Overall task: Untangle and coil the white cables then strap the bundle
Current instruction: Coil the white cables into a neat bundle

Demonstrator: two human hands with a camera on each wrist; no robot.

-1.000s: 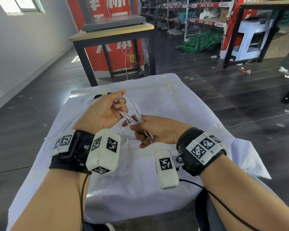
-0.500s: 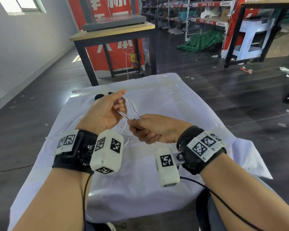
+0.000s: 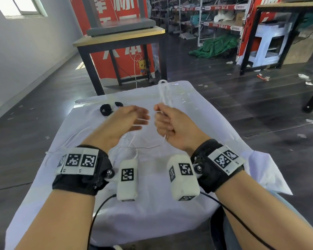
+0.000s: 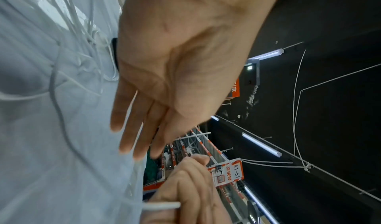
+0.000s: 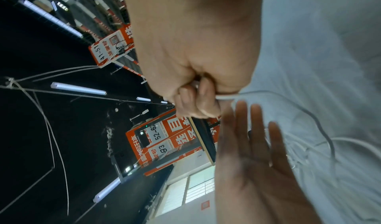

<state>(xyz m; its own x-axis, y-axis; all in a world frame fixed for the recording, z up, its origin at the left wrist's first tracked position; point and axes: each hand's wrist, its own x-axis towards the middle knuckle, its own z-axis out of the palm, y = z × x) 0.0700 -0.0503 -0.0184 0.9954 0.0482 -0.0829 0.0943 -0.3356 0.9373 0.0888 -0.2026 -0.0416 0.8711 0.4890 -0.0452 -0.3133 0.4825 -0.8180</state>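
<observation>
My right hand is curled into a fist round a folded bundle of white cable, whose loop end stands up above the fist. In the right wrist view the fingers clamp the cable as it leaves the fist. My left hand hovers just left of it, its straight fingers holding nothing. One thin strand runs by the left fingertips. More loose white cable lies tangled on the white cloth below both hands. Two black straps lie at the cloth's far left.
The work surface is a small table under a white cloth with plastic sheeting at the far end. Beyond it stand a black-framed wooden table, red banners and warehouse shelving. Dark floor surrounds the table.
The left hand let go of the cable loops and opened. The right hand closed into a fist on the bundle and lifted it forward, so the loop now stands upright.
</observation>
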